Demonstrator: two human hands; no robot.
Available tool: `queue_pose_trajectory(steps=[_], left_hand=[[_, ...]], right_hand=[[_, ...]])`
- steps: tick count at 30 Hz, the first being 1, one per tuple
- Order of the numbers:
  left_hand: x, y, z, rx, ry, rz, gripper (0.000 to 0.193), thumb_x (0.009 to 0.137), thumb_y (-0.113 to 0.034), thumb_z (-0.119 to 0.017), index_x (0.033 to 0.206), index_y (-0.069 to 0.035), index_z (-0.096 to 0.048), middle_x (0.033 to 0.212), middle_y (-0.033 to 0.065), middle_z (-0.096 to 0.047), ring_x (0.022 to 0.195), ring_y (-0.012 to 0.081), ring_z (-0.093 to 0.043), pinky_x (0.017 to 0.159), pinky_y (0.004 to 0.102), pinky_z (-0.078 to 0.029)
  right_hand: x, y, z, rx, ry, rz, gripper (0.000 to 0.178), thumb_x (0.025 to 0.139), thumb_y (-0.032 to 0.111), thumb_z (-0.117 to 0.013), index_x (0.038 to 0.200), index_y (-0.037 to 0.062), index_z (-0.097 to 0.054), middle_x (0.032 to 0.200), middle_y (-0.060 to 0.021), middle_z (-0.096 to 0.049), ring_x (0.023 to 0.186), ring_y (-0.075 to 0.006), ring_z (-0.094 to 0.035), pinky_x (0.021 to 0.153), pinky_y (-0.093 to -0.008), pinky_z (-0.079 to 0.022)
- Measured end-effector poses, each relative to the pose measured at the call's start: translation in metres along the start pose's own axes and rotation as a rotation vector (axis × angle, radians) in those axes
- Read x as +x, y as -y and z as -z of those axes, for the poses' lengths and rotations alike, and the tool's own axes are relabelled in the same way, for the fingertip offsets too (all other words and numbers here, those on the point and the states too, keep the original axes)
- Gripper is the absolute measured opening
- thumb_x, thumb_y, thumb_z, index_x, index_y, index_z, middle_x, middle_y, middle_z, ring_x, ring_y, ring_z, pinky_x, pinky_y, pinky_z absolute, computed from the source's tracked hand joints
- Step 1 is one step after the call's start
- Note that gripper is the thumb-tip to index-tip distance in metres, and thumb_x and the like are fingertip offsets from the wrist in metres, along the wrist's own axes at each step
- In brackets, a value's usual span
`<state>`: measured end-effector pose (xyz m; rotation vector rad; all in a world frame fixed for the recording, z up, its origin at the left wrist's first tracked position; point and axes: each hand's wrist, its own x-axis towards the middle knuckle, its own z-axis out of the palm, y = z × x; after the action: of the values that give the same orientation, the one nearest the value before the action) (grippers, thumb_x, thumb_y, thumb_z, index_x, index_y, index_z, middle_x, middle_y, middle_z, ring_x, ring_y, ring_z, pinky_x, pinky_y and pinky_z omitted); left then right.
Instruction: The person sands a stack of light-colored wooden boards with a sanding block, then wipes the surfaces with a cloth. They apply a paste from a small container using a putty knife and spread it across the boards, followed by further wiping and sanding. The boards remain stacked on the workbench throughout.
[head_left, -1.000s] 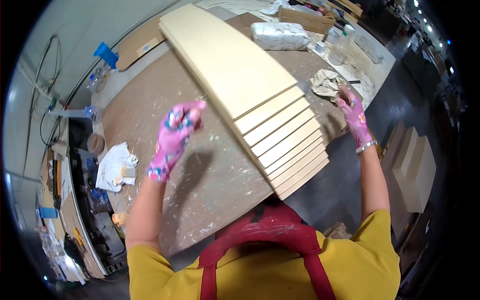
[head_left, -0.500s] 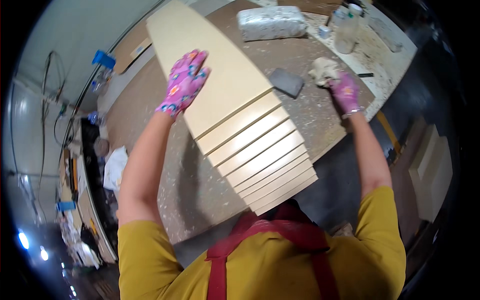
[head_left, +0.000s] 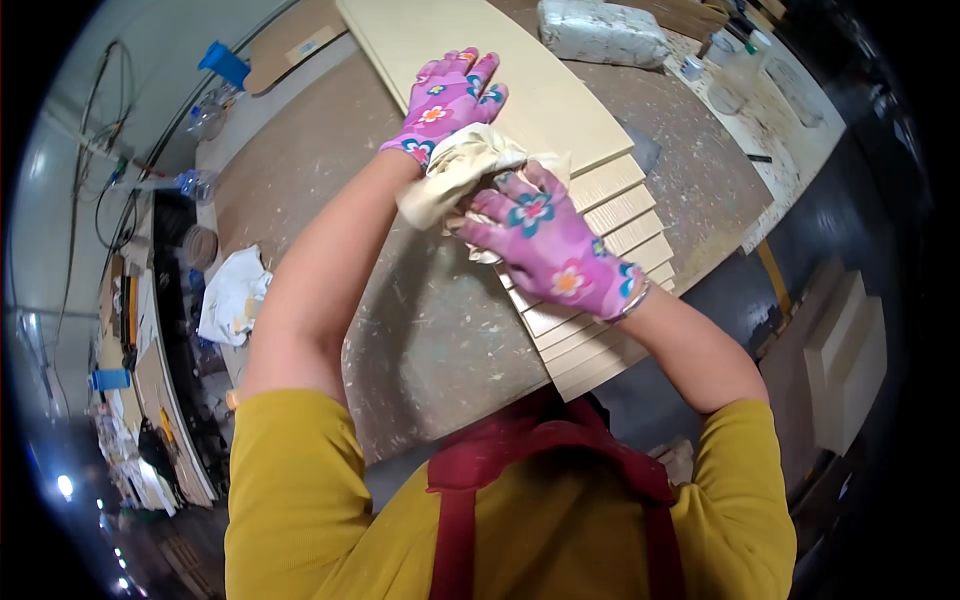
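A fanned stack of pale curved boards (head_left: pixel 545 85) lies across the worktable, its stepped ends toward me. My left hand (head_left: pixel 447 108), in a pink flowered glove, rests flat on the top board with its fingers stretched out. In a matching glove, my right hand (head_left: pixel 560 240) grips a crumpled cream cloth (head_left: pixel 465 165) over the boards' left edge, just below my left hand. Part of the cloth is hidden under the right hand. A grey block (head_left: pixel 643 150) shows partly beyond the stack's right edge.
A wrapped silvery bundle (head_left: pixel 603 35) and a clear bottle (head_left: pixel 738 80) stand at the back right of the brown worktable (head_left: pixel 300 170). White fabric (head_left: pixel 237 297) hangs off to the left. More panels (head_left: pixel 850 370) lean at the lower right.
My right hand has brought the cloth from the table's right side leftward onto the boards. My left hand stays flat on the top board. The whole view has shifted slightly.
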<state>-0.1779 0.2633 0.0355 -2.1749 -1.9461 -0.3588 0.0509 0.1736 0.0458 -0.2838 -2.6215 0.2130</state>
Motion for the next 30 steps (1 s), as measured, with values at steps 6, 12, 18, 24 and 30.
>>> queue_pose_trajectory(steps=[6,12,18,24,30], left_hand=[[-0.007,-0.008,0.005,-0.021,-0.062,-0.013,0.057,0.1,-0.046,-0.042,0.145,-0.011,-0.048,0.15,0.0158,-0.044,0.141,0.0305,-0.039,0.117,0.0447,-0.026],[-0.012,-0.005,0.01,-0.039,-0.051,0.004,0.056,0.1,-0.045,-0.041,0.144,-0.011,-0.048,0.149,0.016,-0.046,0.141,0.0311,-0.038,0.117,0.0456,-0.025],[-0.008,-0.007,0.001,-0.021,-0.068,-0.022,0.057,0.1,-0.046,-0.041,0.144,-0.011,-0.047,0.148,0.0169,-0.047,0.139,0.0311,-0.04,0.115,0.0458,-0.027],[-0.009,0.002,-0.004,-0.012,-0.115,0.003,0.058,0.098,-0.047,-0.041,0.143,-0.012,-0.05,0.147,0.0151,-0.048,0.137,0.0309,-0.043,0.115,0.047,-0.028],[-0.007,-0.009,0.009,-0.042,-0.077,-0.006,0.056,0.099,-0.046,-0.04,0.143,-0.012,-0.049,0.148,0.0157,-0.047,0.138,0.0302,-0.042,0.116,0.0458,-0.027]], right_hand=[[-0.101,-0.126,0.06,-0.023,-0.241,-0.69,0.029,0.087,0.007,-0.051,0.111,0.0039,-0.068,0.103,-0.0156,-0.07,0.091,-0.03,-0.067,0.086,-0.0392,-0.054],[-0.069,-0.052,0.075,0.006,-0.371,-0.616,0.035,0.085,0.008,-0.056,0.118,0.0027,-0.064,0.104,-0.0173,-0.068,0.09,-0.029,-0.067,0.085,-0.0343,-0.054],[-0.021,0.062,-0.03,-0.181,-0.268,-0.33,0.04,0.076,0.011,-0.065,0.116,0.0086,-0.062,0.108,-0.0155,-0.06,0.099,-0.0377,-0.058,0.089,-0.0508,-0.046],[-0.026,0.05,0.02,0.112,-0.101,-0.343,0.022,0.091,0.015,-0.055,0.105,0.0026,-0.065,0.101,-0.0203,-0.064,0.092,-0.0338,-0.065,0.082,-0.0428,-0.054],[-0.032,0.029,-0.022,-0.268,-0.329,-0.54,0.03,0.086,0.01,-0.057,0.115,0.005,-0.065,0.11,-0.017,-0.064,0.104,-0.0329,-0.063,0.091,-0.0437,-0.053]])
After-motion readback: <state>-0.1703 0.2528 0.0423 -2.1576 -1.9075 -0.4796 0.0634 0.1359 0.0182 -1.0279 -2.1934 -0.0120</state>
